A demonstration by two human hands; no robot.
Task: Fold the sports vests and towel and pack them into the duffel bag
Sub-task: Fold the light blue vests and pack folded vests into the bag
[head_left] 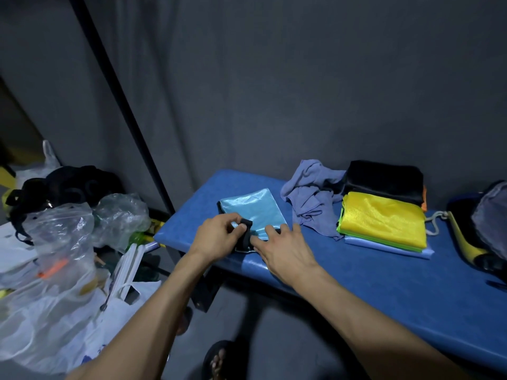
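Note:
A light blue mesh vest (255,208) with black trim lies folded on the blue bench (384,286) near its left end. My left hand (216,237) pinches the vest's black edge at its near corner. My right hand (285,250) presses flat on the vest's near side, fingers spread. A crumpled grey-purple towel (310,193) lies behind, to the right. Beside it sits a stack of folded vests (384,218) with yellow on top, green and pale blue below, and a black folded vest (384,179) behind. The duffel bag (485,229) shows at the right edge, partly cut off.
Clear plastic bags (63,237) and dark clutter fill the floor left of the bench. A grey wall stands close behind the bench. A white drawstring cord (436,220) lies between the vest stack and the bag. A sandalled foot (219,360) shows below.

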